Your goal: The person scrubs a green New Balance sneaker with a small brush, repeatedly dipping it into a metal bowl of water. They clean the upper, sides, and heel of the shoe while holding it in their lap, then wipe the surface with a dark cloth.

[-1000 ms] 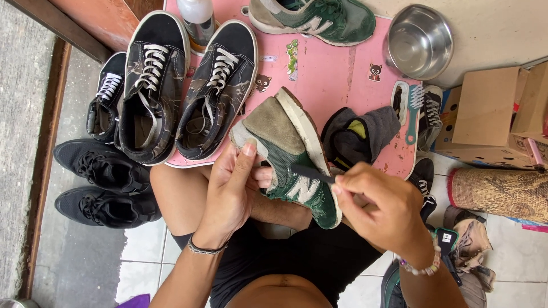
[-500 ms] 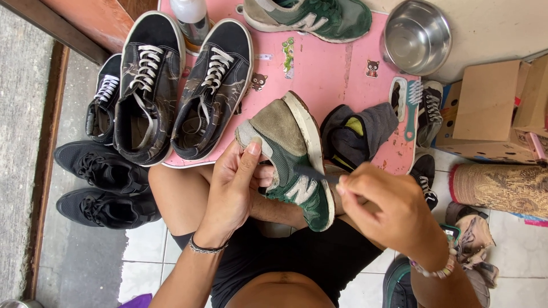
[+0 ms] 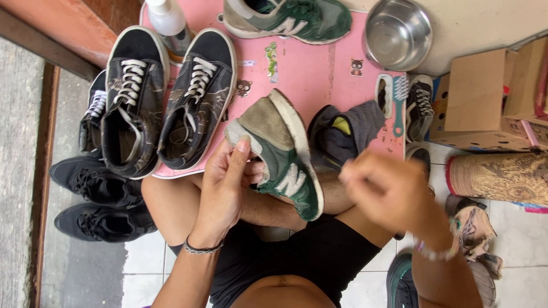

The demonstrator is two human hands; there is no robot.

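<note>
Left hand (image 3: 224, 191) grips green sneaker (image 3: 279, 153) by its heel, held tilted over the lap, at near edge of pink table (image 3: 319, 71). Right hand (image 3: 391, 191) blurred, just right of sneaker; grip cannot be told. On table: dark high-tops (image 3: 165, 97), grey cloth (image 3: 342, 134), brush (image 3: 398, 100). Beyond, second green sneaker (image 3: 285, 18), steel bowl (image 3: 398, 33).

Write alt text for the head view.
Seated person's left hand grips a green sneaker over their lap; the right hand is motion-blurred beside it. Ahead, a pink board holds two black sneakers, another green sneaker and a brush, beside a steel bowl.
</note>
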